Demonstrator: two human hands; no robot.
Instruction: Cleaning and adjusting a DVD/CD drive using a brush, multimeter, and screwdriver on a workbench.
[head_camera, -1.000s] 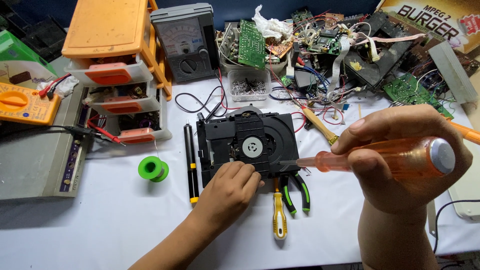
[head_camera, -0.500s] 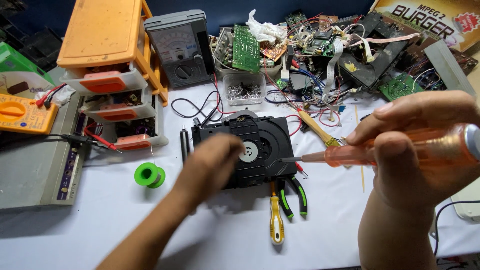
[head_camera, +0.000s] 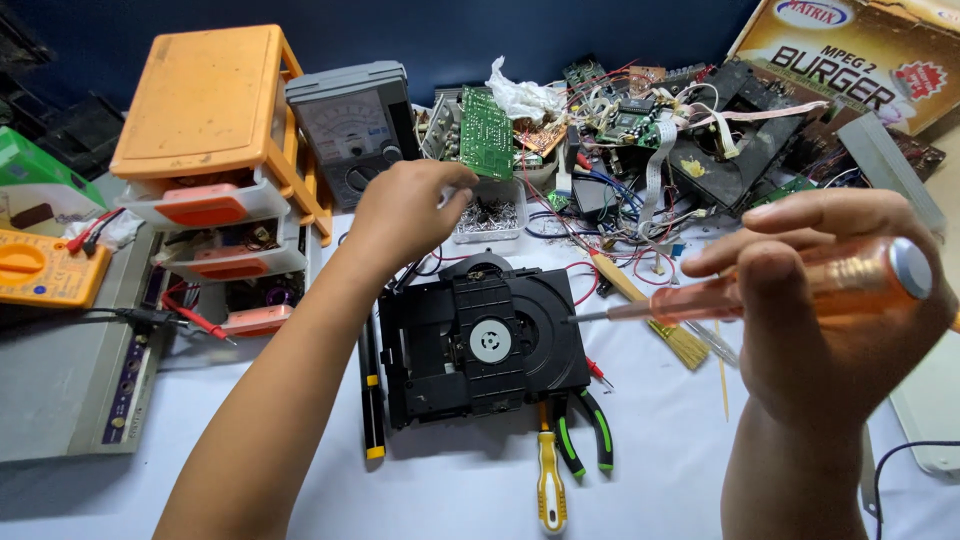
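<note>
A black disc drive mechanism (head_camera: 485, 342) lies on the white table, its silver spindle hub facing up. My right hand (head_camera: 835, 320) grips a screwdriver with a clear orange handle (head_camera: 845, 282); its metal tip points left at the drive's right edge. My left hand (head_camera: 405, 210) reaches beyond the drive, fingers pinched together above a small clear box of screws (head_camera: 490, 222). Whether the fingers hold a screw cannot be seen.
An orange drawer organiser (head_camera: 215, 160) and a grey analog meter (head_camera: 350, 125) stand at the back left, a yellow multimeter (head_camera: 45, 268) at far left. Circuit boards and wires (head_camera: 640, 130) pile up behind. Green-handled pliers (head_camera: 585, 430), a yellow screwdriver (head_camera: 549, 480) and a brush (head_camera: 650, 310) lie near the drive.
My left hand has lifted off the drive's front edge and moved back to the screw box. The right hand with the screwdriver has risen slightly; the camera came closer.
</note>
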